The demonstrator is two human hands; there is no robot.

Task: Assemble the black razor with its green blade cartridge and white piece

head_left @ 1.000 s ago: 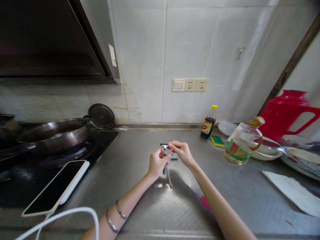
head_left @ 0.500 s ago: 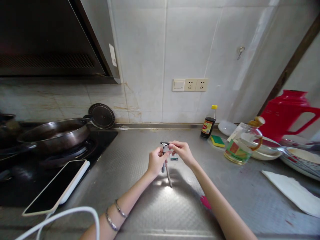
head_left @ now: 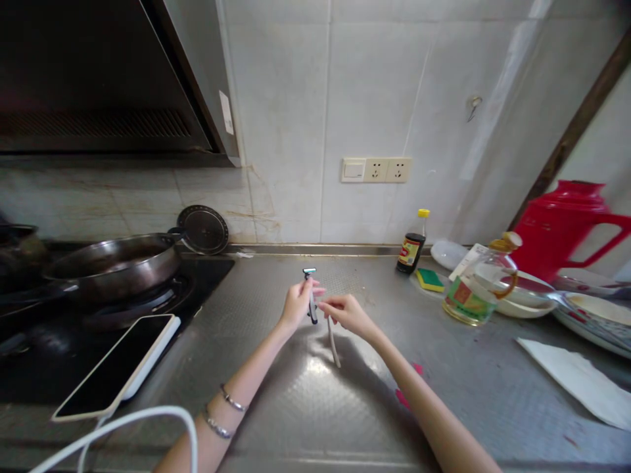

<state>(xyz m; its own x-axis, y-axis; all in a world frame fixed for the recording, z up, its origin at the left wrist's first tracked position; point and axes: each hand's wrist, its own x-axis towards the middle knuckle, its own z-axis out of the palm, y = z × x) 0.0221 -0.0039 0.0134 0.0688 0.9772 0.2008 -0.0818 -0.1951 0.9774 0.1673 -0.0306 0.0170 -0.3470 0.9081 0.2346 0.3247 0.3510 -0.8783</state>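
Over the middle of the metal counter [head_left: 276, 420], my left hand [head_left: 297, 303] is closed on a razor [head_left: 312, 309], whose head points up toward the wall. My right hand [head_left: 345, 311] is just right of the razor's handle, its thumb and fingers pinched together; whatever lies between the fingertips is too small to make out. A thin pale strip [head_left: 332, 345] extends below the right fingertips. Partly hidden by my right forearm is a pink item [head_left: 403, 398].
A pan [head_left: 118, 263] sits on the stove at left, with a phone [head_left: 116, 368] near it. At right are a dark sauce bottle [head_left: 411, 248], a sponge [head_left: 430, 280], a glass jug [head_left: 473, 292], bowls, a red thermos [head_left: 562, 226] and white paper [head_left: 576, 378].
The razor has moved left and tilted in my left hand. My right hand has gone from the razor's head down beside its handle. The small dark piece seen behind the hands is no longer visible.
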